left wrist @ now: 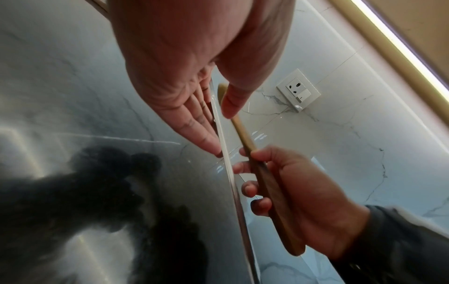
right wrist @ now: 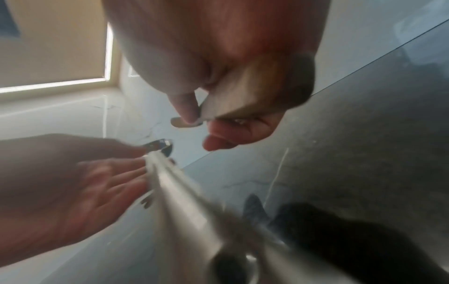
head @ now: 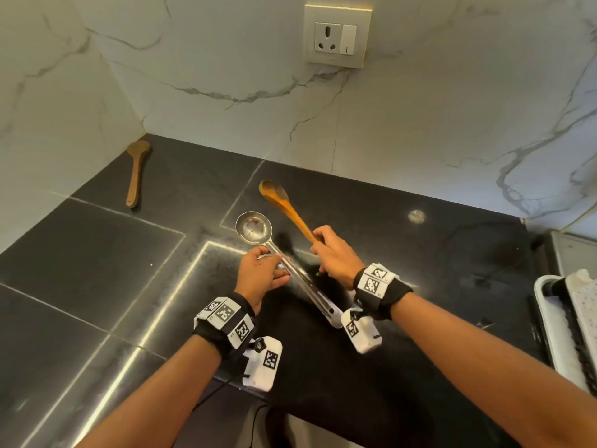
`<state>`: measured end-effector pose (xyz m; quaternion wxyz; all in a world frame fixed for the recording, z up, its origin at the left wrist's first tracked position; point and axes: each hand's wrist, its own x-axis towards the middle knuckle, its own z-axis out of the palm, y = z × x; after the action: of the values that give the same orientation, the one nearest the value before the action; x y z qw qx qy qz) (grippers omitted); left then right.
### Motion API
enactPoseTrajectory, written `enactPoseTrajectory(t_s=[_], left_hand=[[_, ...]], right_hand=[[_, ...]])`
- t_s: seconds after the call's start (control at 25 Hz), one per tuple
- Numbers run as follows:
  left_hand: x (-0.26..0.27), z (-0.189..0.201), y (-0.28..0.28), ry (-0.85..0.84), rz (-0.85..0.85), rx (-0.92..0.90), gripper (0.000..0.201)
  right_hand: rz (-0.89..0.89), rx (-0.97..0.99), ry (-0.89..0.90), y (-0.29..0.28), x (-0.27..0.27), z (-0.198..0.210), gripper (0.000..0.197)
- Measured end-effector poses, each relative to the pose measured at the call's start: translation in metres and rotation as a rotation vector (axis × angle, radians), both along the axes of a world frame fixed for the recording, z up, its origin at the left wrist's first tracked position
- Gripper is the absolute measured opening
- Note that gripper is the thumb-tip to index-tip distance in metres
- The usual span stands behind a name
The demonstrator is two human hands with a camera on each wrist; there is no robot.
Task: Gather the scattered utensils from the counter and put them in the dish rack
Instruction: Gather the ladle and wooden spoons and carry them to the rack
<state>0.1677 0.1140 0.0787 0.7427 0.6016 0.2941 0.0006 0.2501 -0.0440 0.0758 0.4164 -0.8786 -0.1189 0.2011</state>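
My left hand (head: 274, 266) pinches the handle of a steel ladle (head: 253, 227) between its straight fingers and thumb; the bowl points away from me and the handle end reaches toward my right wrist. In the left wrist view the ladle handle (left wrist: 227, 163) runs edge-on between fingers (left wrist: 194, 123) and thumb. My right hand (head: 318, 240) grips a light wooden spoon (head: 274, 194) by the handle, bowl up and away, just right of the ladle. The right wrist view shows the spoon handle (right wrist: 243, 92) in my curled fingers and the blurred ladle (right wrist: 175, 192) below. A second, darker wooden spoon (head: 137, 173) lies at the far left by the wall.
The dark stone counter (head: 97, 270) meets marble walls at the back and left. The white dish rack (head: 581, 315) sits at the right edge of the view. A wall socket (head: 336, 37) is above. A small pale spot (head: 416, 216) marks the counter to the right.
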Motion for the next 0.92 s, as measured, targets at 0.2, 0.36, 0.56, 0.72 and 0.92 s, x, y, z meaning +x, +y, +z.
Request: enactPoseTrajectory(t_s=[0.2,0.36,0.56,0.72,0.92], left_hand=[[0.01,0.003,0.0,-0.009,0.01,-0.082,0.023],[0.021,0.0,0.005,-0.029,0.013,-0.093,0.027],[0.037,0.0,0.021,-0.052,0.014,-0.102,0.024],[0.053,-0.003,0.053,-0.001,-0.111,-0.005,0.017],[0.086,-0.017,0.17,0.071,-0.358,0.79,0.011]], right_hand=[[0.175,-0.109,-0.239,0.013,-0.03,0.005,0.016],[0.182,-0.204,-0.324,0.018,-0.027,0.002,0.021],[0.239,-0.099,-0.209,0.032,-0.017,0.005,0.031],[0.226,-0.086,-0.168,0.058,-0.007,-0.001,0.032],[0.103,-0.126,-0.077,0.088,0.011,-0.014,0.029]])
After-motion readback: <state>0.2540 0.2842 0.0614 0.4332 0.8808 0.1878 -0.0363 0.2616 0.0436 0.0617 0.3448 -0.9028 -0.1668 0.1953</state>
